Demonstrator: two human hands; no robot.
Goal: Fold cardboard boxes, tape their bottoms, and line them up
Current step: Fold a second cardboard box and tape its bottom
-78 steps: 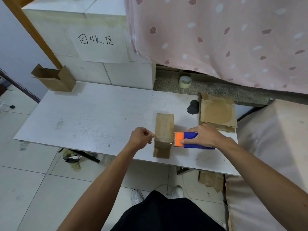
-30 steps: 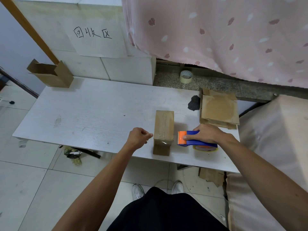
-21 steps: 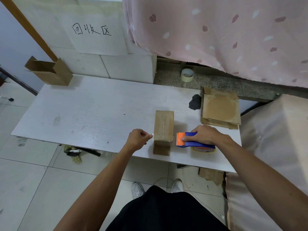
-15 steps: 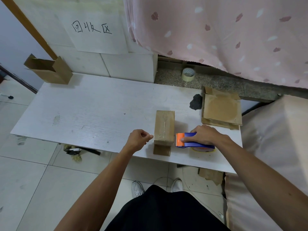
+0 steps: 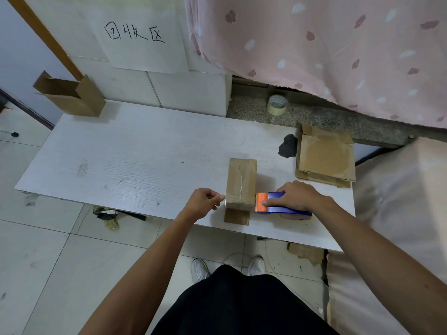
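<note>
Probably light, hollow and easily dented, the box [image 5: 242, 183] lies near the surface's [image 5: 133, 165] front edge, best steadied at its stiff corners, left hand [image 5: 204, 201] pinching what looks like tape [image 5: 224, 198] at its side, right hand [image 5: 298, 197] gripping the tape dispenser [image 5: 278, 206].

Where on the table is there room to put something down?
The big bare stretch of table between the open box at the far left corner and the middle box. Crowded round that box and to its right: left hand, right hand on the dispenser, black lump, flat cardboard.
</note>
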